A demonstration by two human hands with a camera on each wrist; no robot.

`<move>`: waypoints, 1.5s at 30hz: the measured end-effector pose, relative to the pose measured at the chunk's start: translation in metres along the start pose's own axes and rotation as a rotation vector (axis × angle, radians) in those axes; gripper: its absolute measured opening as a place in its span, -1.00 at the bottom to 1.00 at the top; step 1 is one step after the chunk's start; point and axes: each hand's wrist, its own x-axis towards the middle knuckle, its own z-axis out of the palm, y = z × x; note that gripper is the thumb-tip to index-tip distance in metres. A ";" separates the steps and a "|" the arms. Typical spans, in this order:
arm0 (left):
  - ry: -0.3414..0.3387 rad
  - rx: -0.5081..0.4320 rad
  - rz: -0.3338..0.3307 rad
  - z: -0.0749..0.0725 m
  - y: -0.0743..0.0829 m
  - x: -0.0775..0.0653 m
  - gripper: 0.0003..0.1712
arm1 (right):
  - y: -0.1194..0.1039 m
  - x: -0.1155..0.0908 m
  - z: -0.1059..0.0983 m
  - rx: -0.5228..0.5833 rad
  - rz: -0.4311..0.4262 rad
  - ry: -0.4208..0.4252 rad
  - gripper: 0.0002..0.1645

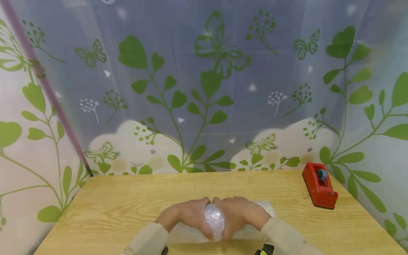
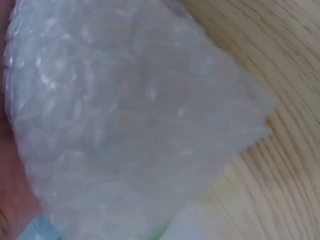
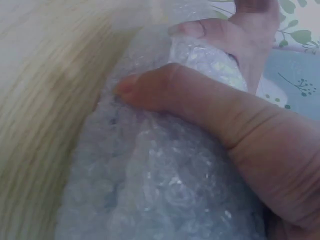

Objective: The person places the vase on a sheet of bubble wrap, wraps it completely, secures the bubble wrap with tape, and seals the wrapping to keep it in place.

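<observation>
Nearest, two pale beige sleeves [image 1: 148, 238] come in from the bottom edge, one to each side. The left hand [image 1: 191, 213] and the right hand [image 1: 238, 213] meet at the near middle of the counter, both curled round a clear, glossy bundle of bubble wrap [image 1: 214, 216]. Neither hand is spread; each has hold of the wrap, with the thumbs on the near side. In the right-wrist view, the right thumb lies flat across the layers, probably to keep them from springing loose. Gripping from both sides likely keeps the springy bundle even. Its ends spread out past the hands, low over the pale wood-grain counter [image 1: 127, 198]; whether anything is inside, I cannot tell.

Farther off, near the counter's right edge, stands a red tape dispenser [image 1: 319, 191] holding a small blue ring [image 1: 322, 174], perhaps set there to leave working room. Behind hangs a grey-blue curtain printed with green leaves [image 1: 178, 99], with a slanting pink pole [image 1: 52, 92] at left.
</observation>
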 end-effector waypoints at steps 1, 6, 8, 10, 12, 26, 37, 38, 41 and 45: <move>0.033 0.045 -0.014 -0.001 0.001 -0.002 -0.23 | -0.001 0.001 -0.001 0.004 0.011 -0.013 -0.18; 0.152 0.309 0.027 -0.004 0.010 -0.006 -0.16 | -0.001 0.005 -0.008 0.056 0.056 -0.086 -0.09; 0.186 0.444 0.036 -0.002 0.017 -0.008 -0.18 | -0.001 0.006 -0.010 0.071 0.064 -0.102 -0.03; 0.214 0.555 0.031 0.002 0.024 -0.010 -0.17 | -0.002 0.007 -0.011 0.080 0.068 -0.113 0.02; 0.233 0.621 0.017 0.007 0.028 -0.011 -0.14 | -0.002 0.007 -0.011 0.081 0.066 -0.119 0.03; 0.456 0.918 0.063 0.039 0.014 -0.017 0.07 | 0.014 0.019 -0.010 0.334 -0.186 -0.305 -0.18; 0.614 0.970 0.152 0.060 0.001 -0.018 0.07 | 0.022 0.027 -0.020 0.457 -0.072 -0.541 -0.41; 0.615 0.966 0.152 0.061 0.001 -0.017 0.06 | 0.023 0.027 -0.020 0.480 -0.053 -0.564 -0.45; 0.623 0.962 0.147 0.062 0.002 -0.017 0.03 | 0.025 0.029 -0.021 0.511 -0.022 -0.587 -0.51; 0.626 0.990 0.114 0.059 0.002 -0.017 0.00 | 0.023 0.029 -0.022 0.491 0.006 -0.536 -0.48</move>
